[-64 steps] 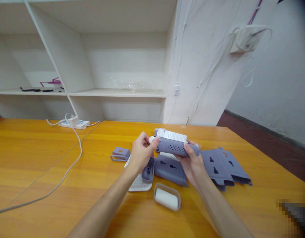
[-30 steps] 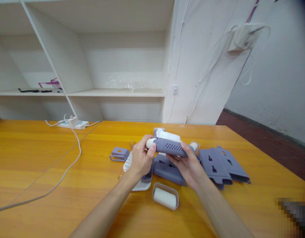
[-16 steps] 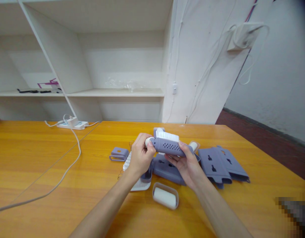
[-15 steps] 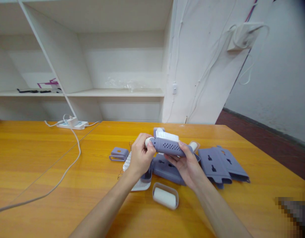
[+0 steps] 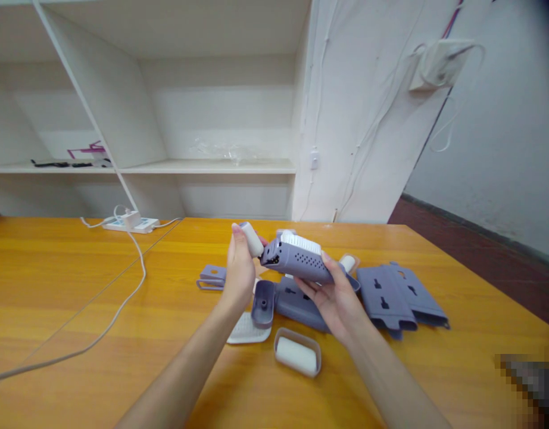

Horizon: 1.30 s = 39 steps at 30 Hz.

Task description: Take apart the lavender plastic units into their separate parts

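My right hand (image 5: 337,301) grips a purple-grey plastic housing (image 5: 308,265) with rows of small holes, held tilted above the table. A white ribbed strip (image 5: 303,242) shows along its upper edge; whether it is attached I cannot tell. The housing's left end stands open, with dark insides showing. Just beside that end, my left hand (image 5: 239,268) is closed on a white end cap (image 5: 253,240), tilted and pulled away from the housing. Below lie a purple-grey oblong cup (image 5: 263,305), a white perforated tray (image 5: 248,332) and a larger purple-grey part (image 5: 303,305).
A translucent tray (image 5: 318,351) with a white roll lies in front. Purple-grey panels (image 5: 388,295) with keyhole slots are at right, a purple-grey bracket (image 5: 212,275) at left. A power strip (image 5: 143,224) and its cable occupy the left side; shelves (image 5: 212,167) stand behind.
The white end cap has come away from the housing's left end in my left hand, which moved left and turned. The housing's open end now shows. My right hand has barely moved.
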{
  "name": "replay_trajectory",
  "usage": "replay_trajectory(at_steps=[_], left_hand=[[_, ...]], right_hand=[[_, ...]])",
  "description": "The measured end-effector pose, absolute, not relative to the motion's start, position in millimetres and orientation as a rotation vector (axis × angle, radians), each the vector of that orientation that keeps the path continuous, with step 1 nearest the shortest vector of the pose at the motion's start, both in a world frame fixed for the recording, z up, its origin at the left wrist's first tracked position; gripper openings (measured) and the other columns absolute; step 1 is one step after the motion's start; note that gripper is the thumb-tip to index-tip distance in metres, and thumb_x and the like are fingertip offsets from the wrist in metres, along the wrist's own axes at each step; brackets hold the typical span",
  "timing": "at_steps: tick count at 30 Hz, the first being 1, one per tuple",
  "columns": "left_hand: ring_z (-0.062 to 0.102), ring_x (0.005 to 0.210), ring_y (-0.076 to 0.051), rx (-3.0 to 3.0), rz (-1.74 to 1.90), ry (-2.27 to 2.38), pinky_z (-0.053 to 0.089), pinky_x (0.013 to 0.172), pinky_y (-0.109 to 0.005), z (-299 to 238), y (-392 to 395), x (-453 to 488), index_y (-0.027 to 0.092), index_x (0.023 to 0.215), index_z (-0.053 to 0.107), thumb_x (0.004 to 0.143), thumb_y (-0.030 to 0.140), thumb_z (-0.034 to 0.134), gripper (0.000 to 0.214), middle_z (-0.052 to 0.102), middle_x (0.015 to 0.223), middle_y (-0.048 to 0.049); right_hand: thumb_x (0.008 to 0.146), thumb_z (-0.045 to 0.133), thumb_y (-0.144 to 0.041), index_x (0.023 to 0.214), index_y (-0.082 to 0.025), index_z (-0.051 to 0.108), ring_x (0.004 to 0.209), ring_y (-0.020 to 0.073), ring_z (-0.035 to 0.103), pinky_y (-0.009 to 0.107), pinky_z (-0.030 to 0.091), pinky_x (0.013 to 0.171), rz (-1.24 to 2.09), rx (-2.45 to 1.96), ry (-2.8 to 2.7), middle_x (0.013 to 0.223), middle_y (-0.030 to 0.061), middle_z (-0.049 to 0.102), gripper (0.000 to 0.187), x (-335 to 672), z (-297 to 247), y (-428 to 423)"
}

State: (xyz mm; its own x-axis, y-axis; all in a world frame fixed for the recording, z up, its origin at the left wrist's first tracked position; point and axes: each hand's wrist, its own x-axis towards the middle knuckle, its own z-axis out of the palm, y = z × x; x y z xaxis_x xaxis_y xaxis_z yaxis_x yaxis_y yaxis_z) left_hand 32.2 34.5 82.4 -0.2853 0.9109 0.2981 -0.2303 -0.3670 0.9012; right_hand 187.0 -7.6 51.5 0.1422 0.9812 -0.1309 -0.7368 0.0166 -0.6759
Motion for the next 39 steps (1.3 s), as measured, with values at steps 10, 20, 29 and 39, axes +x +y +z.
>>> replay_trajectory(at_steps=[10, 20, 29, 39], left_hand=[[0.065, 0.07, -0.017, 1.632, 1.142, 1.521, 0.052, 0.061, -0.03, 81.1, 74.1, 1.5, 0.018, 0.107, 0.04, 0.096, 0.049, 0.014, 0.041, 0.062, 0.08, -0.006], [0.06, 0.104, -0.036, 2.282, 0.461, 1.851, 0.044, 0.085, -0.043, 47.1, 99.8, 5.9, 0.021, 0.092, 0.071, 0.072, 0.035, 0.063, 0.026, 0.07, 0.1, -0.0153], [0.06, 0.102, -0.035, 2.442, 0.355, 1.896, 0.045, 0.082, -0.043, 43.0, 93.8, 5.6, 0.021, 0.11, 0.068, 0.079, 0.04, 0.056, 0.038, 0.067, 0.104, -0.0169], [0.06, 0.101, -0.03, 2.322, 0.6, 1.783, 0.043, 0.087, -0.041, 39.0, 97.8, 3.6, 0.016, 0.093, 0.069, 0.082, 0.03, 0.056, 0.022, 0.068, 0.1, -0.0155]], right_hand=[[0.079, 0.07, -0.038, 0.094, -0.023, 0.065, 0.095, 0.0223, 0.068, 0.046, 0.056, 0.089, 1.494, -0.594, -0.28, 0.099, 0.0037, 0.073, 0.022, 196.8, 51.2, -2.0], [0.08, 0.069, -0.037, 0.096, -0.024, 0.064, 0.097, 0.0221, 0.068, 0.046, 0.055, 0.091, 1.53, -0.587, -0.195, 0.098, 0.0031, 0.074, 0.022, 203.7, 44.8, 3.7], [0.079, 0.071, -0.036, 0.094, -0.023, 0.065, 0.093, 0.0205, 0.069, 0.043, 0.056, 0.089, 1.531, -0.594, -0.224, 0.098, 0.0027, 0.074, 0.02, 204.2, 42.0, 3.6], [0.075, 0.074, -0.035, 0.095, -0.023, 0.064, 0.089, 0.0203, 0.068, 0.041, 0.058, 0.085, 1.428, -0.635, -0.336, 0.095, 0.0034, 0.073, 0.025, 201.3, 44.4, 0.8]])
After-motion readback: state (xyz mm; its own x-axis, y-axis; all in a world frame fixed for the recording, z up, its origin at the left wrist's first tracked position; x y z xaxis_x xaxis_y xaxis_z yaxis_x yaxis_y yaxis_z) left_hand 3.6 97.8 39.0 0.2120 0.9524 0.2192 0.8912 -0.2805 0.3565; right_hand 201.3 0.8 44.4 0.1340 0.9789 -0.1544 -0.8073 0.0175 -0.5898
